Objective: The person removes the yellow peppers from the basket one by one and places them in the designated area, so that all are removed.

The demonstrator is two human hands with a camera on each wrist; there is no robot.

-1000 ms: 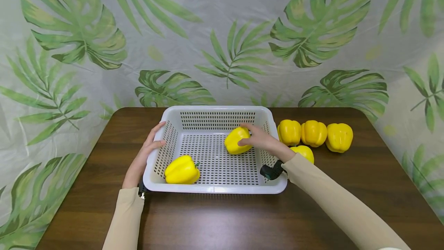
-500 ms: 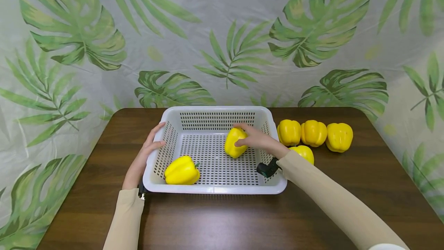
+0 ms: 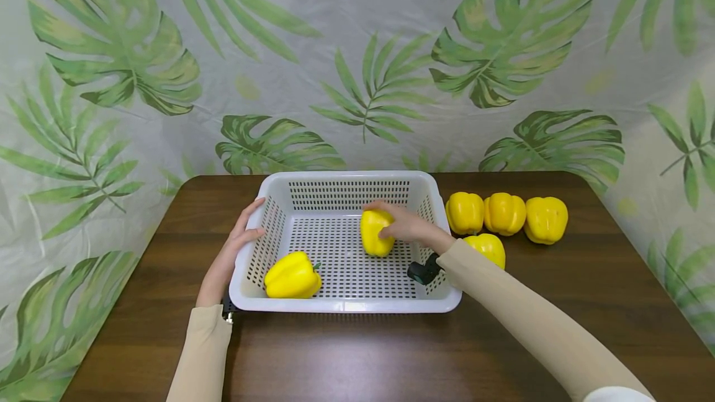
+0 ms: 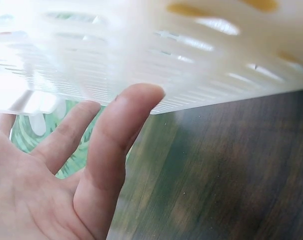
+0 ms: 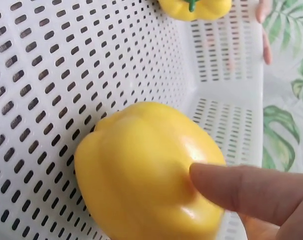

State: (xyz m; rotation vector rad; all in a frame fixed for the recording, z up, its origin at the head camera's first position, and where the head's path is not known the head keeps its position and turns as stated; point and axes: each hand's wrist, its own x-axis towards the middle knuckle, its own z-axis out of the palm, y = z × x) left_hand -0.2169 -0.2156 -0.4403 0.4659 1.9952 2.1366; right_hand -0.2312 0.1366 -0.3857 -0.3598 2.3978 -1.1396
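Observation:
My right hand (image 3: 403, 225) holds a yellow bell pepper (image 3: 373, 232) inside the white perforated plastic basket (image 3: 345, 305). In the right wrist view the thumb (image 5: 236, 190) presses on the side of that bell pepper (image 5: 146, 165), low over the slotted floor; the other fingers are mostly hidden behind it. A second yellow bell pepper (image 3: 293, 275) with a green stem lies on its side in the basket's near left corner. Against the basket's left outer wall rests my left hand (image 3: 231, 250). Its thumb (image 4: 111, 150) and fingers are extended along the wall in the left wrist view.
Right of the basket, three yellow bell peppers stand in a row, the rightmost bell pepper (image 3: 546, 220) nearest the table's right side. Another bell pepper (image 3: 487, 248) sits in front, partly behind the right sleeve (image 3: 525, 309). A leaf-patterned cloth (image 3: 357, 67) hangs behind the brown table (image 3: 346, 358).
My right hand has shifted slightly left with the bell pepper, which has turned from a slant to more upright in the head view. The left hand has stayed at the basket's side.

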